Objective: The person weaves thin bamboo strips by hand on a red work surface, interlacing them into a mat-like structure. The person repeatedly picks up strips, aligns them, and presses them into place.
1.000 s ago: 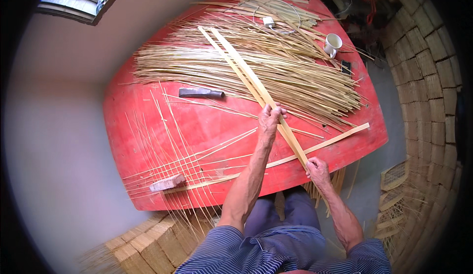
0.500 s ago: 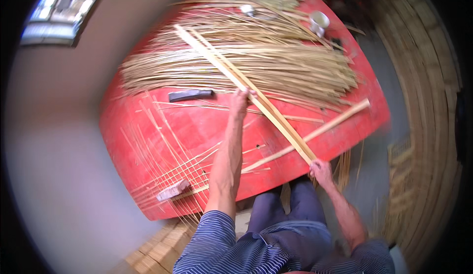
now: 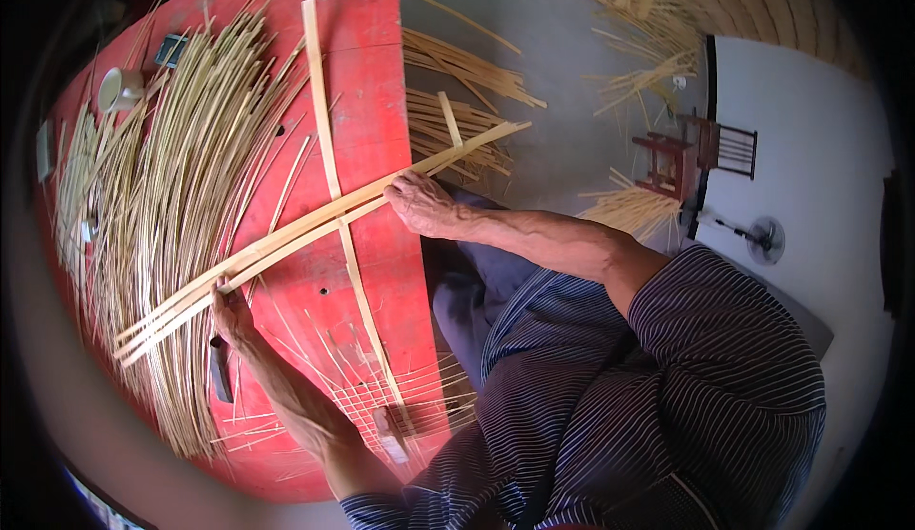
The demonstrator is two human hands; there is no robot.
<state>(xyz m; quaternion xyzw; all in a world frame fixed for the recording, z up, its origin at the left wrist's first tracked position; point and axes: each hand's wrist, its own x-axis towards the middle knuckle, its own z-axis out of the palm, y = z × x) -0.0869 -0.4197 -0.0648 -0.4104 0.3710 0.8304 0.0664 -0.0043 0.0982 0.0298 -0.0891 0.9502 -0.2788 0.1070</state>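
Long pale slats (image 3: 286, 236) lie in a shallow diagonal above a red table (image 3: 367, 63), their left ends over a heap of thin strips (image 3: 186, 196), their right ends past the table's edge. The right hand (image 3: 419, 206) grasps them beside that edge; the left hand (image 3: 232, 313) grasps them farther left, though its fingers are partly hidden and the exact count of slats is hard to tell. Under the slats runs a broad strip (image 3: 321, 101); whether the two touch cannot be judged. A loose hold by either hand could let the slats fan apart or slide lengthwise; a sideways sweep might catch their left ends in the heap or drag the broad strip out of line. Swung toward the near side, they could also disturb the lattice (image 3: 357, 401), beside which a brick (image 3: 391, 435) rests. Left of this lies a dark tool (image 3: 221, 373), and at far left stands a mug (image 3: 114, 91). To the right, beyond the table, are loose lengths (image 3: 472, 68), then a chair (image 3: 667, 168) and a fan (image 3: 765, 234).
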